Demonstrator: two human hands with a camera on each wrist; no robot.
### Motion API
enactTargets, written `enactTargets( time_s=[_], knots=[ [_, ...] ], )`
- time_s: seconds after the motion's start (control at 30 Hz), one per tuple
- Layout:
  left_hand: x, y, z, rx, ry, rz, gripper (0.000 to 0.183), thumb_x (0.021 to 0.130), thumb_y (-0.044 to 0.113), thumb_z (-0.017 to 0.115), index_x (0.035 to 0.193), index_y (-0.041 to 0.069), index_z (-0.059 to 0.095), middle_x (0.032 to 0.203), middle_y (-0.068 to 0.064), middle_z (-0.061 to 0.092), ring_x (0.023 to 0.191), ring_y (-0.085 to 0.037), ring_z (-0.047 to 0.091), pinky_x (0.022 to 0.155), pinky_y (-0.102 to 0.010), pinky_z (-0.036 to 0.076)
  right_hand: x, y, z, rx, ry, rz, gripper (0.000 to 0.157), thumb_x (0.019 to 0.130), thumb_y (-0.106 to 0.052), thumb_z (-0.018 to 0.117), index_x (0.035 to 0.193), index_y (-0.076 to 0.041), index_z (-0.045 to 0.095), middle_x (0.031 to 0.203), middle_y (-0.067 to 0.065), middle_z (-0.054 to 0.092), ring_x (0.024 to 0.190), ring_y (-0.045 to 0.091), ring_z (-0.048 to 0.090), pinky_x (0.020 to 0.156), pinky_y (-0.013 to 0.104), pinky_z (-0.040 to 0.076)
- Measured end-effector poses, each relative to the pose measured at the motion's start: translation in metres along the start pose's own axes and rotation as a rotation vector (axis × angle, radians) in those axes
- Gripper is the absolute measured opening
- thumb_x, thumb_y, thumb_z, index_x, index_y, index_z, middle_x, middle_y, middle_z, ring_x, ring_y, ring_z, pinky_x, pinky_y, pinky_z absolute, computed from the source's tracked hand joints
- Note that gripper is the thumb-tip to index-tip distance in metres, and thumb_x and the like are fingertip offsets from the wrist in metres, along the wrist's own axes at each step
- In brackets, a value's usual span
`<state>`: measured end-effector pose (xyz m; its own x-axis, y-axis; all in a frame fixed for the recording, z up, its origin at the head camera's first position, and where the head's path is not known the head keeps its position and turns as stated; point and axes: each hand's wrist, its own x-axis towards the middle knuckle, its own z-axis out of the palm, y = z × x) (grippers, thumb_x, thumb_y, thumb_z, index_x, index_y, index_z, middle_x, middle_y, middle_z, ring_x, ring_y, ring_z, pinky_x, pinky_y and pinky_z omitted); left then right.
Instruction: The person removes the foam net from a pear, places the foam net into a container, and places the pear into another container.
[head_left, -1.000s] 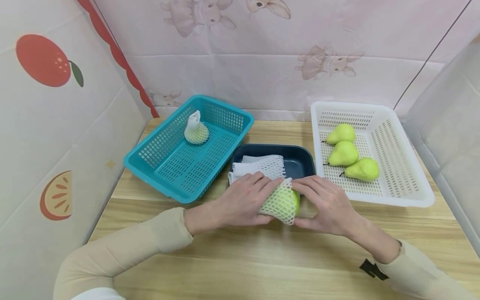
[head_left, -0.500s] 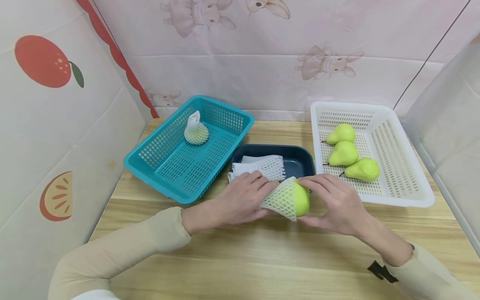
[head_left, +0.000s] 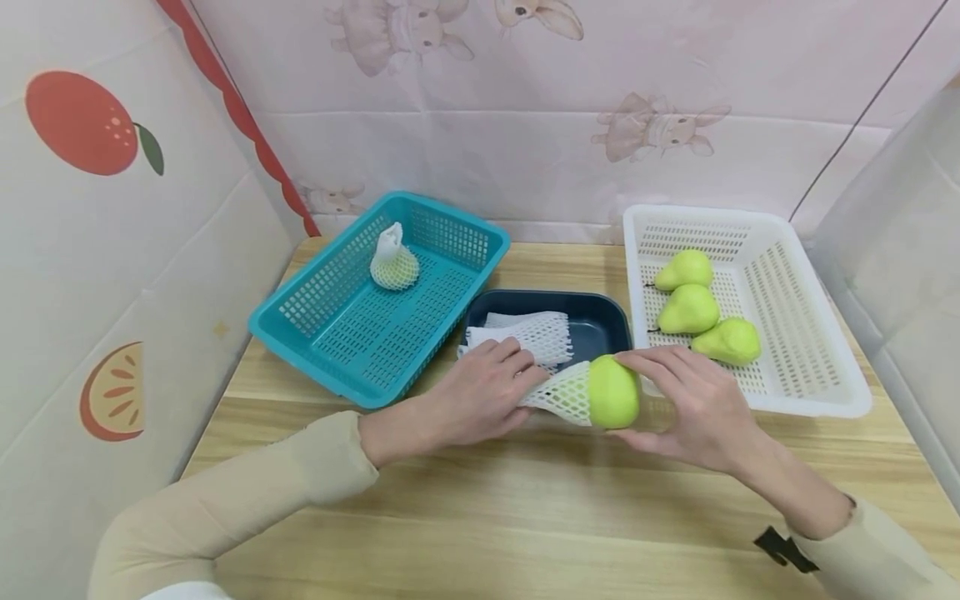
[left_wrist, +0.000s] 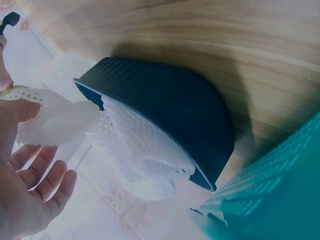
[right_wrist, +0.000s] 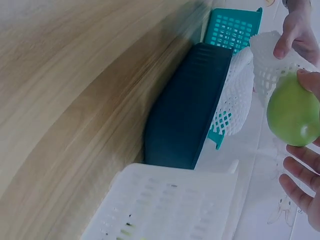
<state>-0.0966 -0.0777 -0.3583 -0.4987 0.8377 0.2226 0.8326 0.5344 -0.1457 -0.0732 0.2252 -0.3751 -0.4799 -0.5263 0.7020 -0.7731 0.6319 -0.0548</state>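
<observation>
In the head view a green pear point(head_left: 615, 392) sits partly inside a white foam net sleeve point(head_left: 566, 393), its round end bare at the right. My right hand point(head_left: 701, 408) holds that bare end between thumb and fingers. The left hand point(head_left: 476, 398) pinches the sleeve's other end, as the left wrist view also shows with the foam net point(left_wrist: 62, 117) under the thumb. The pear's narrow end is hidden by the net and hand. Just behind the hands, more foam net sleeves point(head_left: 536, 333) lie in a dark blue tray point(head_left: 600, 321).
At the left stands a teal basket point(head_left: 352, 367) with one net-wrapped pear point(head_left: 395, 267) in it. A white basket point(head_left: 817, 367) at the right holds three bare pears point(head_left: 688, 308). Patterned cloth walls point(head_left: 510, 150) enclose the wooden table point(head_left: 540, 525) at the back and sides.
The right hand has moved right with the pear, drawing it partway out of the sleeve, so more green shows. The left hand stays nearly in place, holding the narrowed net.
</observation>
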Motion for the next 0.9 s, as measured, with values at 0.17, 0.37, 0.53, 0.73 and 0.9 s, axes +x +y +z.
enactTargets(
  time_s=[0.17, 0.37, 0.53, 0.73, 0.9],
  knots=[
    [-0.001, -0.003, -0.003, 0.017, 0.014, 0.013, 0.032, 0.098, 0.033, 0.069, 0.125, 0.017, 0.071, 0.117, 0.000, 0.075, 0.107, -0.019, 0.065, 0.092, -0.029, 0.057, -0.003, 0.006, -0.005, -0.003, 0.000, 0.006, 0.080, 0.091, -0.074, 0.057, 0.121, -0.003, 0.074, 0.112, 0.009, 0.078, 0.098, 0.027, 0.073, 0.103, 0.021, 0.049],
    [-0.002, -0.007, -0.010, 0.049, 0.043, 0.047, 0.030, 0.097, 0.032, 0.072, 0.123, 0.017, 0.070, 0.113, 0.000, 0.075, 0.104, -0.020, 0.066, 0.090, -0.029, 0.057, -0.008, 0.014, -0.013, -0.037, 0.013, 0.028, 0.080, 0.089, -0.074, 0.057, 0.120, -0.003, 0.074, 0.112, 0.010, 0.078, 0.099, 0.029, 0.073, 0.086, 0.033, 0.051],
    [-0.001, -0.014, -0.017, 0.051, 0.038, 0.082, 0.031, 0.097, 0.035, 0.072, 0.123, 0.018, 0.069, 0.111, -0.001, 0.074, 0.104, -0.020, 0.065, 0.090, -0.031, 0.057, -0.010, 0.020, -0.018, -0.065, 0.014, 0.034, 0.082, 0.089, -0.076, 0.055, 0.119, -0.002, 0.074, 0.111, 0.011, 0.078, 0.096, 0.030, 0.073, 0.087, 0.031, 0.049],
    [0.002, -0.024, -0.024, 0.122, 0.082, 0.155, 0.028, 0.097, 0.035, 0.072, 0.118, 0.017, 0.070, 0.111, -0.001, 0.075, 0.105, -0.021, 0.065, 0.096, -0.032, 0.056, -0.010, 0.026, -0.024, -0.082, 0.027, 0.023, 0.083, 0.089, -0.075, 0.055, 0.118, 0.000, 0.074, 0.107, 0.013, 0.078, 0.092, 0.032, 0.072, 0.083, 0.035, 0.049],
    [0.005, -0.030, -0.030, 0.160, 0.088, 0.191, 0.027, 0.097, 0.034, 0.074, 0.117, 0.017, 0.070, 0.114, -0.001, 0.076, 0.108, -0.021, 0.066, 0.096, -0.032, 0.056, -0.011, 0.029, -0.028, -0.070, 0.048, 0.028, 0.084, 0.088, -0.075, 0.056, 0.116, 0.002, 0.074, 0.104, 0.015, 0.077, 0.089, 0.032, 0.070, 0.090, 0.023, 0.047]
  ],
)
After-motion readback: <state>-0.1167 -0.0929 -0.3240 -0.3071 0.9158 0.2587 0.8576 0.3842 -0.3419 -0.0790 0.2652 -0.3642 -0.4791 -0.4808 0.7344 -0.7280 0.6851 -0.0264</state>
